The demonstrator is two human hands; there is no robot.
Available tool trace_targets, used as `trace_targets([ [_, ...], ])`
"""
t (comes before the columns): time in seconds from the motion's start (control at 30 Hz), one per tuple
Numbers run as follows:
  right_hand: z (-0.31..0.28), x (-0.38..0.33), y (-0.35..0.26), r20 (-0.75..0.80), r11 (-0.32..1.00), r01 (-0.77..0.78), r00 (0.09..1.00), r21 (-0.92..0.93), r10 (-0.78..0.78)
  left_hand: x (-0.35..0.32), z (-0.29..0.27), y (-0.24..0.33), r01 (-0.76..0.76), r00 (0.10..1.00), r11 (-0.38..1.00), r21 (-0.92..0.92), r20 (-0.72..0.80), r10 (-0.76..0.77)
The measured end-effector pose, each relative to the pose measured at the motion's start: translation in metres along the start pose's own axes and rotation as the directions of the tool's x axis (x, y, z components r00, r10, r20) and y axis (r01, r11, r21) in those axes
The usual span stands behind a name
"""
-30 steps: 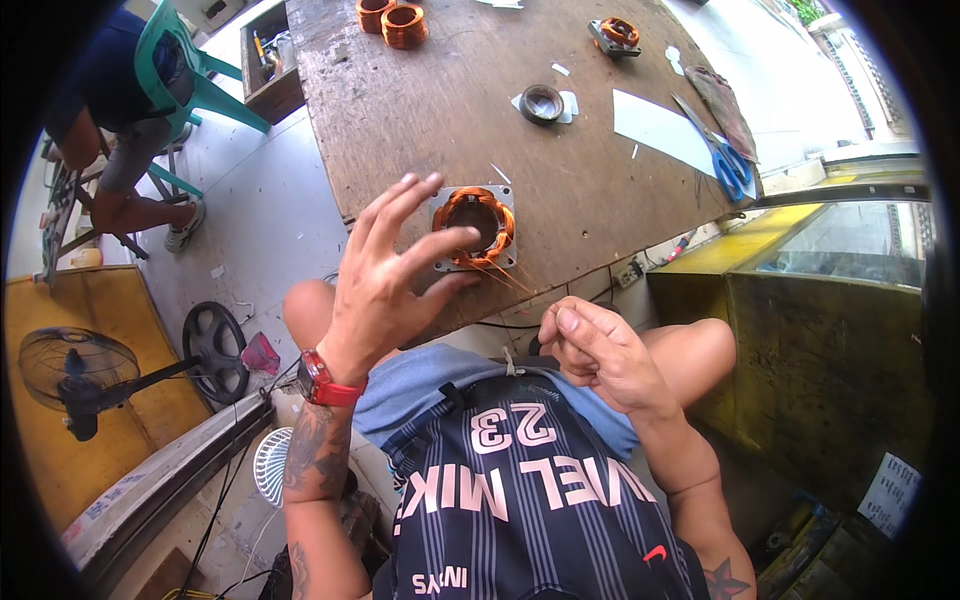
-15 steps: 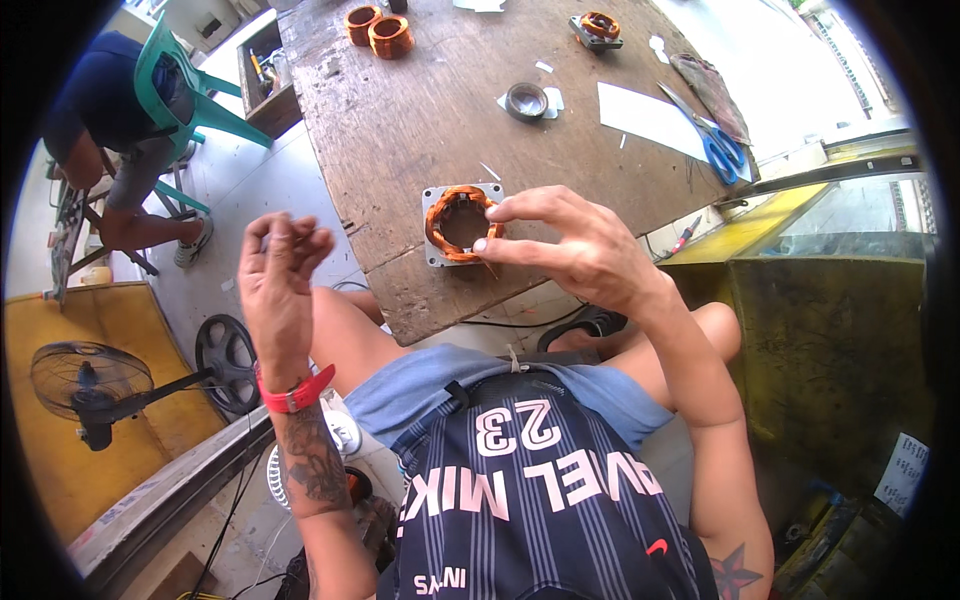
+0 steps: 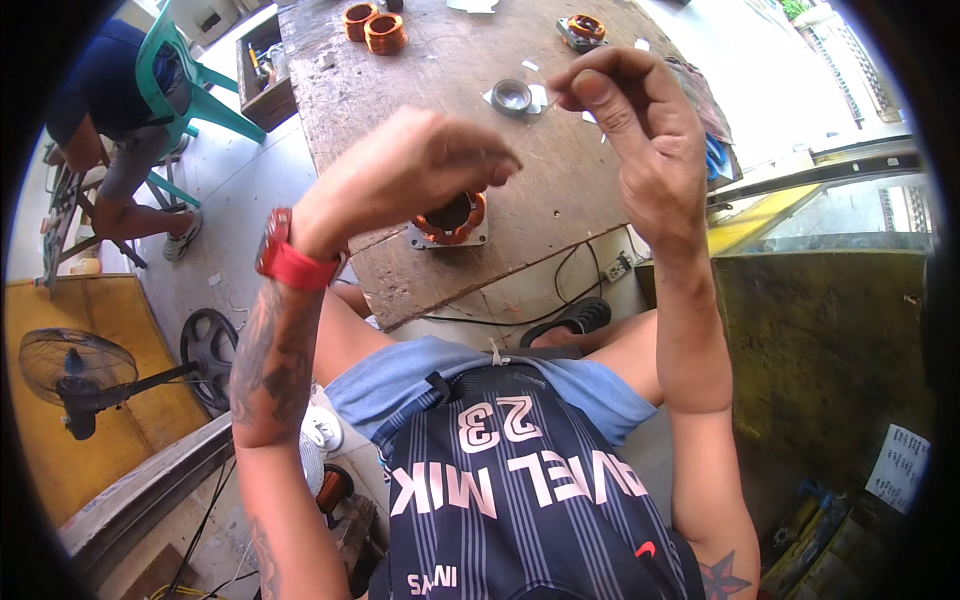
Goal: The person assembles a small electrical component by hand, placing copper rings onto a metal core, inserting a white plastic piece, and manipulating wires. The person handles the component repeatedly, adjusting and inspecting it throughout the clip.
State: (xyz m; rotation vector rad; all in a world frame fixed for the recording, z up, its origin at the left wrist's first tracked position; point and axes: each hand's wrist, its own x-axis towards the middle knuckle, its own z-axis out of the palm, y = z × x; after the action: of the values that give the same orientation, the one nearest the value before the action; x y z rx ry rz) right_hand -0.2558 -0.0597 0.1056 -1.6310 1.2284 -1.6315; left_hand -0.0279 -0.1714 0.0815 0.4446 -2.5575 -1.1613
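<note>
Evidently the wound stator, a copper ring on a square metal base, sat on the table close to its near edge, partly covered from above by your left hand. That hand was curled and blurred; could not tell whether it touched the copper or held anything. Your right hand was raised well apart from the stator, thumb and fingers drawn into a narrow pinch; anything between the tips was too fine to make out.

Main risk: the near edge. With neither of your hands visibly steadying the base, a knock could have slid it off the table. Second: a finger catching the copper could have bent or scuffed a turn, as your left hand blocked sight of the far side. Third: a wide sweep rightward could have snagged the tape roll or the blue scissors handle.
</note>
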Motion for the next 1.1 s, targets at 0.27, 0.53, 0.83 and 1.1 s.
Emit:
trace_targets([
  [0.27, 0.031, -0.099, 0.005, 0.182, 0.72, -0.693, 0.703, -0.041, 0.687, -0.01, -0.077, 0.043, 0.105, 0.589, 0.699, 0.708, -0.61, 0.529],
  [0.53, 0.087, -0.152, 0.001, 0.107, 0.679, -0.673, 0.729, 0.294, 0.677, -0.094, 0.104, 0.053, 0.316, 0.795, 0.875, -0.367, -0.4, -0.455],
  [0.83, 0.097, -0.175, 0.004, 0.099, 0.737, -0.675, 0.736, 0.031, 0.669, -0.079, 0.127, 0.051, 0.234, 0.547, 0.694, -0.681, -0.498, -0.673],
  [1.1, 0.077, -0.17, 0.018, 0.269, 0.677, -0.706, 0.706, 0.205, 0.655, -0.118, 0.114, 0.045, 0.36, 0.645, 0.41, -0.838, -0.094, -0.758],
])
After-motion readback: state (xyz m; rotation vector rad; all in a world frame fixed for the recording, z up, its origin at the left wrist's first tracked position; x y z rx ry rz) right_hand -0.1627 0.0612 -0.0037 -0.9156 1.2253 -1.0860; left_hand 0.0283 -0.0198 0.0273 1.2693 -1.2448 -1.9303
